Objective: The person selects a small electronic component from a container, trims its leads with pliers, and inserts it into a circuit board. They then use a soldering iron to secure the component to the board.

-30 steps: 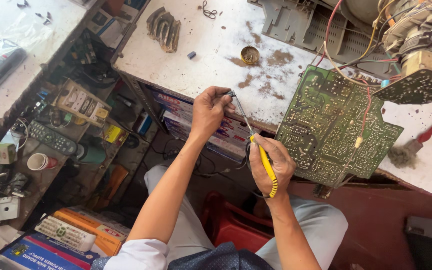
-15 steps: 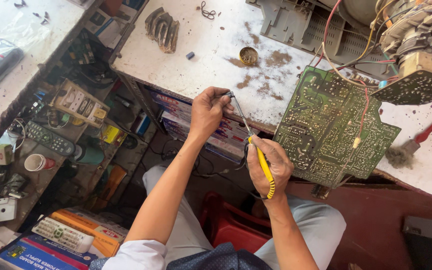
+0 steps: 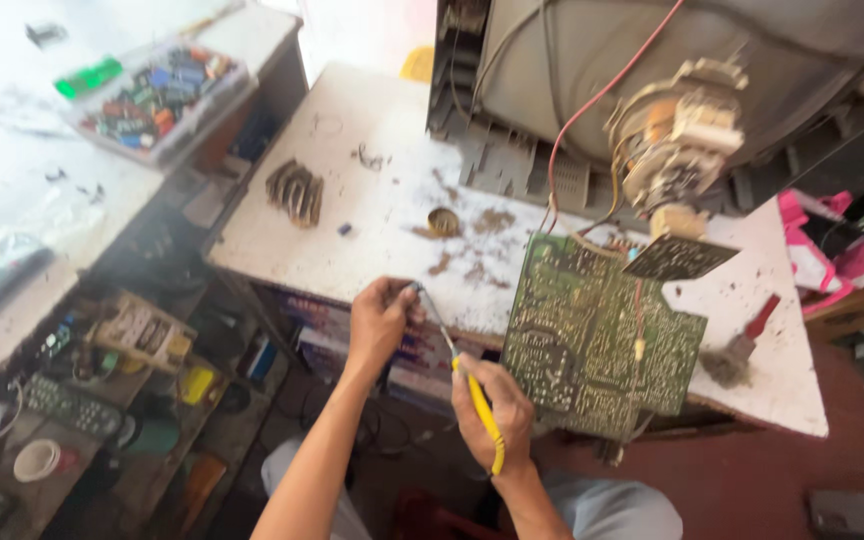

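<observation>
Clear tray of colourful packets, upper left

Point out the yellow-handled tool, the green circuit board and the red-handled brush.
Yellow-handled tool (image 3: 482, 415), head view, on the yellow handle in the right hand.
Green circuit board (image 3: 592, 340), head view, middle of its solder side.
Red-handled brush (image 3: 760, 318), head view, on the red handle.

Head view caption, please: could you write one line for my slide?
Right hand holds a yellow-handled tool whose tip meets the left hand, beside a green circuit board overhanging a white workbench.
</observation>
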